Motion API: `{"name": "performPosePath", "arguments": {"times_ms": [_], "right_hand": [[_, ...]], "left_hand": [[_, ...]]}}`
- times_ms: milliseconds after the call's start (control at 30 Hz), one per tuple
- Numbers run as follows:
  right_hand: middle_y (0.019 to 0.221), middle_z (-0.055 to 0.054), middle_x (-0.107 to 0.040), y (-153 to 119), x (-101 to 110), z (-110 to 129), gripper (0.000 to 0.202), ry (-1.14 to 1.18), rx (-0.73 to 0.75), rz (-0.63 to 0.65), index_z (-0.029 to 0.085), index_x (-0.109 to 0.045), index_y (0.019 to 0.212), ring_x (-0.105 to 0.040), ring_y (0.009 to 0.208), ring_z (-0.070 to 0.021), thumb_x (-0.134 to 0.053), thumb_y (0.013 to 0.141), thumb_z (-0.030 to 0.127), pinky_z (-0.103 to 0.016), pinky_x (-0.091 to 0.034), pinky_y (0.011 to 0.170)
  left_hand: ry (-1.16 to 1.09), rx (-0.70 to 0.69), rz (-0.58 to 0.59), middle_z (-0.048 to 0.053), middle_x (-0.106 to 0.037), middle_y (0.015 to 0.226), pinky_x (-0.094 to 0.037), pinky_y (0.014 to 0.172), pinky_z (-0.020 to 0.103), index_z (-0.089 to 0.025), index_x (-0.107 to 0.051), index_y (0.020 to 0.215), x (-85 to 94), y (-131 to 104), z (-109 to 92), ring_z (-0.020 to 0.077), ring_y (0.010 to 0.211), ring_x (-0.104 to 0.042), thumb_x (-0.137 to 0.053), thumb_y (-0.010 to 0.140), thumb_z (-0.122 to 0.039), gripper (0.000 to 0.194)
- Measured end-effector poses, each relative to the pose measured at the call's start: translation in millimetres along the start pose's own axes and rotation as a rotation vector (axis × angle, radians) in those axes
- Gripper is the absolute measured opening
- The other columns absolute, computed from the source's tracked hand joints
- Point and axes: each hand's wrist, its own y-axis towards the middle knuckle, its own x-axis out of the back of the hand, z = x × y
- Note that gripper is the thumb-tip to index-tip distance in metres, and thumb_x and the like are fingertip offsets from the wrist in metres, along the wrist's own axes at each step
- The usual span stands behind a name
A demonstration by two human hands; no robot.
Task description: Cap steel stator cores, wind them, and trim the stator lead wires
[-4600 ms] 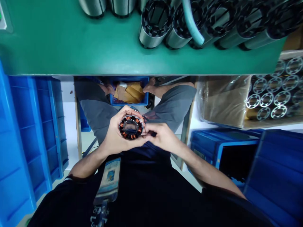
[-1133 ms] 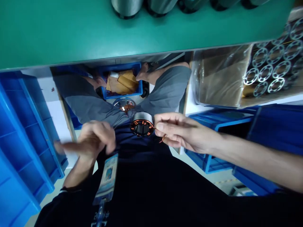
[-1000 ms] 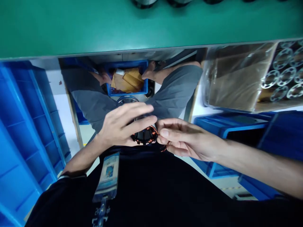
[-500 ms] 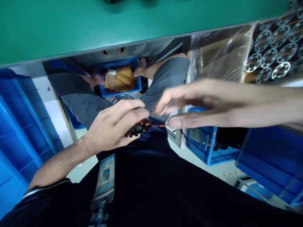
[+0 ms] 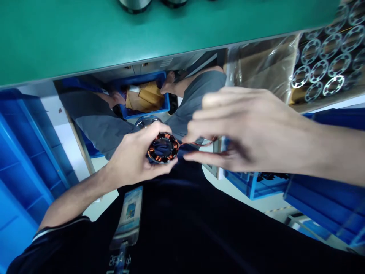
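Note:
A ring-shaped motor stator (image 5: 149,151) with copper windings and black insulation sits in my left hand (image 5: 129,158). The fingers and thumb clasp its outer edge, and its round opening faces up toward me. Thin reddish lead wires (image 5: 201,144) run from the stator's right side toward my right hand (image 5: 242,131). That hand is slightly blurred and hovers just right of the stator, its thumb apart from the curled fingers. The wires pass by the gap between thumb and fingers, with part of them hidden behind the fingers.
A green tabletop (image 5: 85,42) spans the top, with metal cylinders (image 5: 135,4) at its far edge. Several metal rings (image 5: 333,84) stand in rows at right beside plastic film (image 5: 265,68). Blue bins (image 5: 253,186) flank both sides; a blue crate (image 5: 122,110) sits between the feet.
My left hand has turned the stator so its round face shows. My right hand has moved in toward it, rotating with the fingers curling. The view has shifted slightly, showing more of the cylinders.

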Motion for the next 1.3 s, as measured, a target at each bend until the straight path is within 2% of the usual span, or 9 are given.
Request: {"name": "performPosePath", "arguments": {"times_ms": [100, 200, 300, 400, 600, 767, 1000, 1167, 1300], "right_hand": [[0.098, -0.002, -0.082, -3, -2, -13, 0.04, 0.379, -0.146, 0.309, 0.028, -0.081, 0.107, -0.077, 0.088, -0.0209, -0.093, 0.098, 0.065, -0.036, -0.066, 0.077], [0.079, 0.001, -0.071, -5, -18, -17, 0.048, 0.84, -0.493, 0.562, 0.024, -0.076, 0.094, -0.068, 0.068, -0.0153, -0.088, 0.101, 0.07, -0.03, -0.059, 0.061], [0.066, 0.011, -0.043, -9, -35, -13, 0.06, 0.948, -0.544, 0.425, 0.022, -0.062, 0.081, -0.038, 0.056, -0.0072, -0.1, 0.092, 0.068, -0.023, -0.035, 0.051], [0.067, 0.011, -0.034, -14, -36, -9, 0.063, 0.893, -0.425, 0.293, 0.022, -0.057, 0.077, -0.029, 0.059, -0.0069, -0.095, 0.098, 0.067, -0.024, -0.022, 0.052], [0.087, 0.0, -0.07, -8, -19, -14, 0.046, 0.658, -0.32, 0.473, 0.024, -0.08, 0.105, -0.064, 0.076, -0.0147, -0.075, 0.113, 0.069, -0.025, -0.048, 0.061], [0.074, 0.009, -0.047, -2, -34, -19, 0.055, 0.986, -0.501, 0.696, 0.022, -0.067, 0.093, -0.042, 0.061, -0.0092, -0.087, 0.102, 0.073, -0.024, -0.046, 0.057], [0.065, 0.01, -0.042, -23, -41, 3, 0.046, 0.48, -0.241, 0.303, 0.025, -0.052, 0.087, -0.033, 0.056, -0.0086, -0.075, 0.114, 0.053, -0.027, -0.022, 0.053], [0.068, 0.004, -0.041, -44, -27, -18, 0.055, 0.428, -0.315, 0.115, 0.026, -0.052, 0.081, -0.037, 0.057, -0.0133, -0.08, 0.109, 0.064, -0.029, -0.029, 0.049], [0.069, 0.001, -0.038, -42, -22, -54, 0.069, 0.426, -0.414, -0.228, 0.026, -0.051, 0.07, -0.036, 0.057, -0.0145, -0.074, 0.106, 0.079, -0.031, -0.032, 0.049]], "left_hand": [[0.436, -0.278, -0.133, 0.014, -0.081, 0.145, -0.072, 0.101, 0.041, -0.028, -0.07, 0.145, -0.6, -3, 3, 0.0315, 0.128, -0.084, -0.081, 0.105, -0.025, 0.042], [0.624, -0.455, -0.241, 0.009, -0.082, 0.143, -0.072, 0.097, 0.038, -0.034, -0.072, 0.141, -4.0, -4, 4, 0.0267, 0.118, -0.086, -0.077, 0.105, -0.016, 0.04], [0.685, -0.479, -0.259, 0.009, -0.086, 0.131, -0.071, 0.081, 0.035, -0.031, -0.073, 0.135, -3.4, -6, 3, 0.0264, 0.104, -0.088, -0.08, 0.104, -0.027, 0.032], [0.561, -0.372, -0.222, 0.012, -0.087, 0.12, -0.069, 0.073, 0.034, -0.023, -0.071, 0.133, 2.3, -12, 2, 0.0265, 0.095, -0.088, -0.081, 0.1, -0.037, 0.037], [0.637, -0.543, -0.22, 0.017, -0.085, 0.122, -0.075, 0.083, 0.039, -0.021, -0.074, 0.128, 5.4, -13, -4, 0.0284, 0.101, -0.086, -0.078, 0.107, -0.033, 0.024], [0.771, -0.624, -0.274, 0.004, -0.087, 0.117, -0.079, 0.101, 0.036, -0.03, -0.078, 0.119, 2.7, -7, -14, 0.0196, 0.102, -0.087, -0.082, 0.103, -0.012, 0.024], [0.641, -0.399, -0.135, 0.014, -0.091, 0.122, -0.076, 0.076, 0.037, -0.019, -0.073, 0.13, -0.2, -27, -10, 0.0284, 0.099, -0.092, -0.076, 0.104, -0.038, 0.032], [0.528, -0.256, -0.191, 0.011, -0.092, 0.132, -0.076, 0.107, 0.04, -0.023, -0.069, 0.137, 9.8, -52, -3, 0.0265, 0.113, -0.093, -0.082, 0.1, -0.048, 0.046], [0.494, -0.003, -0.405, 0.009, -0.091, 0.136, -0.068, 0.121, 0.048, -0.028, -0.067, 0.141, 56.7, -66, 1, 0.0288, 0.123, -0.09, -0.091, 0.096, -0.044, 0.053]]}}
